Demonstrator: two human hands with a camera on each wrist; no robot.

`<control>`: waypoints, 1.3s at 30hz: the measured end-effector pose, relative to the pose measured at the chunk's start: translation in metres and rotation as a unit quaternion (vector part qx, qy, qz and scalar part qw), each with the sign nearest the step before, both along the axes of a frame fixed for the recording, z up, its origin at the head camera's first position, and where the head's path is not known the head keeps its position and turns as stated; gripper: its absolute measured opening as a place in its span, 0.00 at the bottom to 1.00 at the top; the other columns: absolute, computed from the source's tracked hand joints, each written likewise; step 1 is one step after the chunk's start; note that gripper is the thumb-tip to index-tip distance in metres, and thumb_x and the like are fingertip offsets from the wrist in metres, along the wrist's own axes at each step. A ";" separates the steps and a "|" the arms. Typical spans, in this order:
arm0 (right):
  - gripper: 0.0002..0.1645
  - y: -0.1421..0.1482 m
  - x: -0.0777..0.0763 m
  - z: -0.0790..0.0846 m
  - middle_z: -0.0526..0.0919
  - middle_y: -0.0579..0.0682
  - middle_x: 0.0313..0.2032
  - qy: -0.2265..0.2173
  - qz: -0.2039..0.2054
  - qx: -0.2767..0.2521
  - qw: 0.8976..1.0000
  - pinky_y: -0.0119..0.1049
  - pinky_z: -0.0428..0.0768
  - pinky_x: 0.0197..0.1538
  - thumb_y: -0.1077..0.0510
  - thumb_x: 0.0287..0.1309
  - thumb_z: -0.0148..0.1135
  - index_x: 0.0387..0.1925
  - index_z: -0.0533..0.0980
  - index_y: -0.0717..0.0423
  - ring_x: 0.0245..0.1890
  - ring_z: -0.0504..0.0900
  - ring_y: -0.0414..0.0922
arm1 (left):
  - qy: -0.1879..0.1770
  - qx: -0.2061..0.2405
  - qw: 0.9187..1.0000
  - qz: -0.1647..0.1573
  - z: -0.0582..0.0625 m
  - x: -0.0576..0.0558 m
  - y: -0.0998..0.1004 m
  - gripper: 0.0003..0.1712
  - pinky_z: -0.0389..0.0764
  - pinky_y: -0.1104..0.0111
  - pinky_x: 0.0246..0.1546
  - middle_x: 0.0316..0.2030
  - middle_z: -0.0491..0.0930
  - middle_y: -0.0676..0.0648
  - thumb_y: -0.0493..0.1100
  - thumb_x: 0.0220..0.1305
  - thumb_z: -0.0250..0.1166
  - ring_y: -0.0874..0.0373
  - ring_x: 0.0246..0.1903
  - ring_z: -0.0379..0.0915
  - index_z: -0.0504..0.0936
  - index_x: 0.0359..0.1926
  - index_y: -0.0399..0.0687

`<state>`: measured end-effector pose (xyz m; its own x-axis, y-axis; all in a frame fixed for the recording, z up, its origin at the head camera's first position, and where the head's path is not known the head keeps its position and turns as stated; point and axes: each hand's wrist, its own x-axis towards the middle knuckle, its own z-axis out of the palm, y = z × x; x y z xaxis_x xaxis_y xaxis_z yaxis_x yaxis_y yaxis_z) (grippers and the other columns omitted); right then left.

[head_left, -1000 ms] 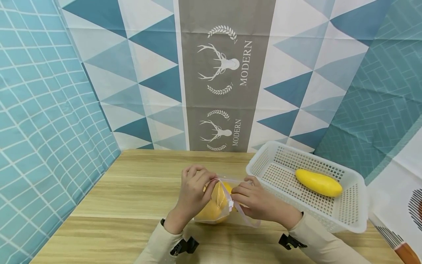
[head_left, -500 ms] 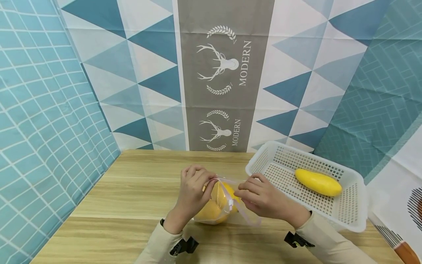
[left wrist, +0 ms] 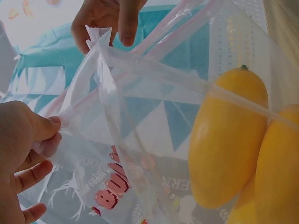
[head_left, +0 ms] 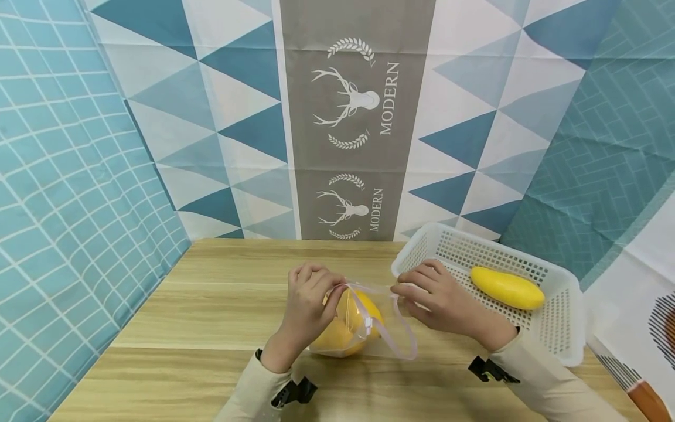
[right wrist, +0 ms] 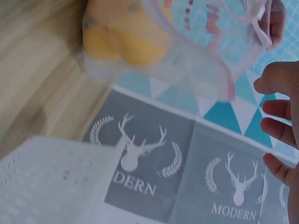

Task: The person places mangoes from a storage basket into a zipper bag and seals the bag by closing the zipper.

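Note:
A clear zip bag [head_left: 399, 328] with a pinkish zip strip and a white slider [head_left: 368, 325] stands on the table, its mouth gaping. Inside are several smooth, oblong yellow fruits [left wrist: 229, 140], one topped by a small green stem end. My left hand [head_left: 311, 302] pinches the bag's upper edge between thumb and forefinger, the other fingers loosely bent in the left wrist view. Just right of the bag's mouth is my right hand [head_left: 443, 299], fingers apart and holding nothing in the right wrist view. Red printed lettering [left wrist: 112, 182] shows on the bag.
To the right stands a white perforated plastic basket [head_left: 575, 322], holding one long yellow fruit [head_left: 507, 288]. My right forearm overlaps its near side. Behind the wooden table [head_left: 221, 316] hangs a patterned cloth [head_left: 353, 146], with a blue checked cloth [head_left: 79, 176] at the left.
My right hand has let go of the bag's zip edge and moved right and slightly up, toward the basket. The left hand keeps its pinch on the bag in place.

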<state>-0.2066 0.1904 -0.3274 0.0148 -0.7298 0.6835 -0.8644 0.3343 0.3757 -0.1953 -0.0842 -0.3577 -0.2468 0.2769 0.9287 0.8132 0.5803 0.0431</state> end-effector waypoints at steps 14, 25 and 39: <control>0.20 0.043 -0.017 0.019 0.83 0.53 0.39 -0.004 -0.055 -0.001 0.998 0.53 0.73 0.43 0.52 0.75 0.45 0.43 0.81 0.59 0.38 0.80 0.53 | -0.009 -0.004 1.000 0.000 0.003 0.000 -0.001 0.04 0.65 0.47 0.46 0.29 0.82 0.49 0.35 0.57 0.71 0.48 0.39 0.73 0.83 0.33 0.42; 0.26 0.079 -0.038 0.024 0.83 0.55 0.40 -0.009 -0.086 -0.014 0.996 0.56 0.71 0.41 0.46 0.76 0.42 0.45 0.81 0.60 0.39 0.80 0.56 | -0.010 -0.004 1.000 0.000 0.003 -0.001 -0.001 0.03 0.65 0.47 0.47 0.29 0.83 0.49 0.36 0.61 0.70 0.48 0.39 0.73 0.83 0.33 0.43; 0.31 0.120 -0.053 0.012 0.81 0.56 0.41 -0.045 -0.147 -0.001 0.988 0.54 0.68 0.38 0.40 0.75 0.37 0.46 0.80 0.58 0.40 0.78 0.57 | -0.013 -0.003 1.000 -0.006 0.001 0.000 -0.001 0.17 0.66 0.47 0.46 0.29 0.83 0.49 0.48 0.75 0.56 0.48 0.38 0.73 0.83 0.33 0.43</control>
